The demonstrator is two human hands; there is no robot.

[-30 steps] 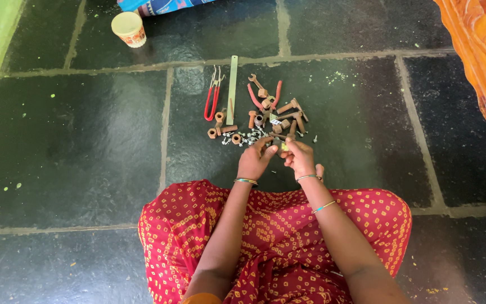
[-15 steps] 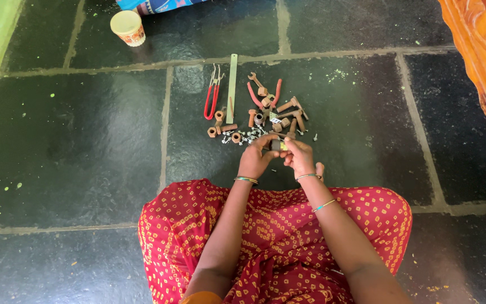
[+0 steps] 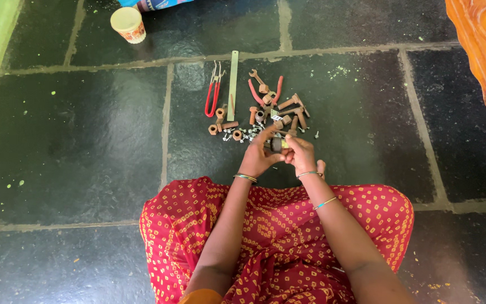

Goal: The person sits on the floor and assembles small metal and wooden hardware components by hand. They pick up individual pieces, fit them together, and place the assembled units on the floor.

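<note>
Seated on a dark stone-tiled floor (image 3: pixel 85 141), the person brings both hands together just in front of a red patterned skirt (image 3: pixel 277 236). The left hand (image 3: pixel 256 157) and the right hand (image 3: pixel 300 153) are closed from either side on one small dark metal piece (image 3: pixel 277 144), which looks like a nut or short bolt with a yellowish spot; it is held just above the floor at the near edge of the scattered hardware, and the fingertips pinch it rather than wrap it. What exactly the piece is cannot be told at this size. Just beyond the hands lies a heap of rusty bolts and nuts (image 3: pixel 277 112), with small silvery screws (image 3: pixel 243 135) strewn along its near side. Farther out are red-handled pliers (image 3: pixel 212 95), a long pale metal strip (image 3: pixel 233 84) beside them, a small open-ended spanner (image 3: pixel 255 76) and a second red-handled tool (image 3: pixel 265 93). A paper cup (image 3: pixel 127 25) stands near the far left corner of the floor in view. To handle the piece well, I would judge that one hand should hold it steady while the other turns, keeping the two parts in line so the threads do not bind, and working low over the floor so anything dropped lands near the heap.
</note>
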